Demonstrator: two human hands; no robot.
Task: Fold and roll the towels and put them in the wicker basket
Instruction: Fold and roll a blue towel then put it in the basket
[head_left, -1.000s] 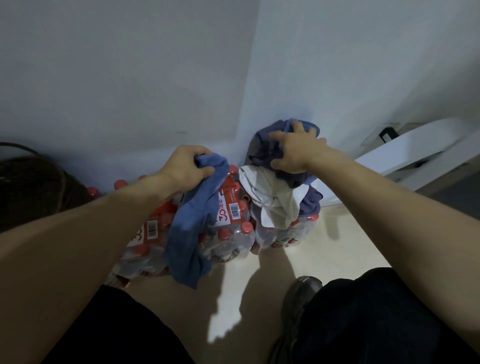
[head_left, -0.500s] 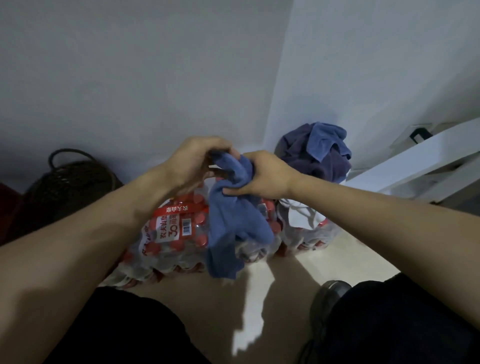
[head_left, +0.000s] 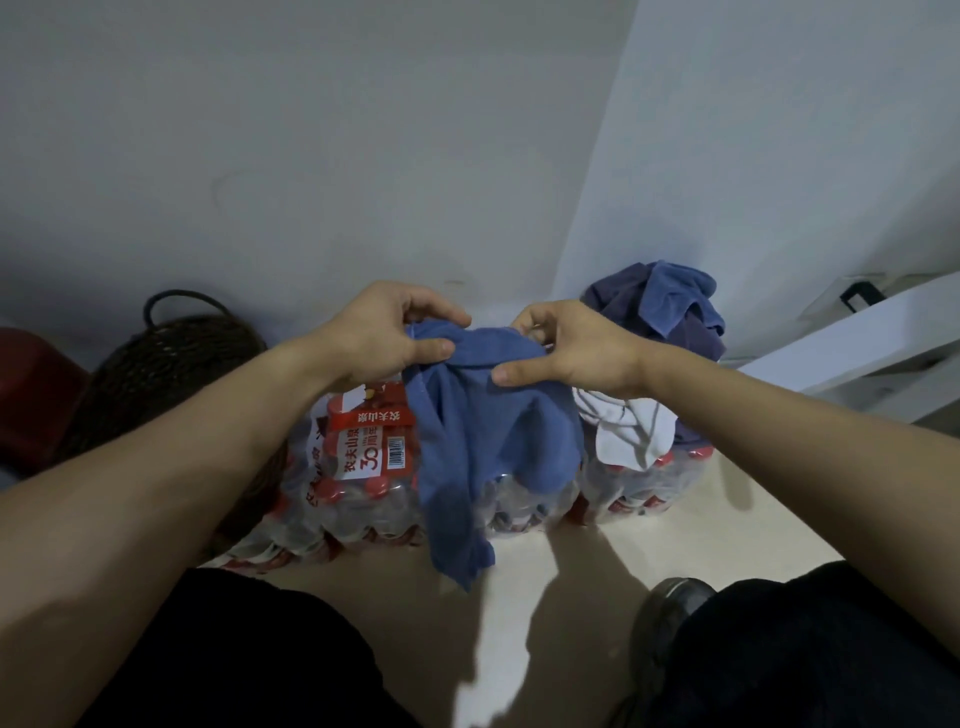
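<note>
A blue towel (head_left: 483, 436) hangs crumpled between both hands over the packs of bottled water. My left hand (head_left: 384, 332) pinches its upper left edge between thumb and fingers. My right hand (head_left: 566, 348) grips the upper right edge, thumb in front of the cloth. A heap of blue and purple towels (head_left: 665, 306) lies on the right-hand pack in the corner, with a white cloth (head_left: 623, 431) hanging below it. The dark wicker basket (head_left: 156, 364) with a loop handle stands on the floor at the left, by the wall.
Shrink-wrapped packs of red-capped water bottles (head_left: 363, 467) fill the floor ahead, against the wall. A white slanted board (head_left: 852, 353) leans at the right. A dark red object (head_left: 31, 384) sits at the far left. My shoe (head_left: 670, 618) and dark trouser legs are in the foreground.
My hands have moved apart along the towel's top edge, spreading the blue towel wider. One second ago my right hand was on the corner heap, and it came over to the towel.
</note>
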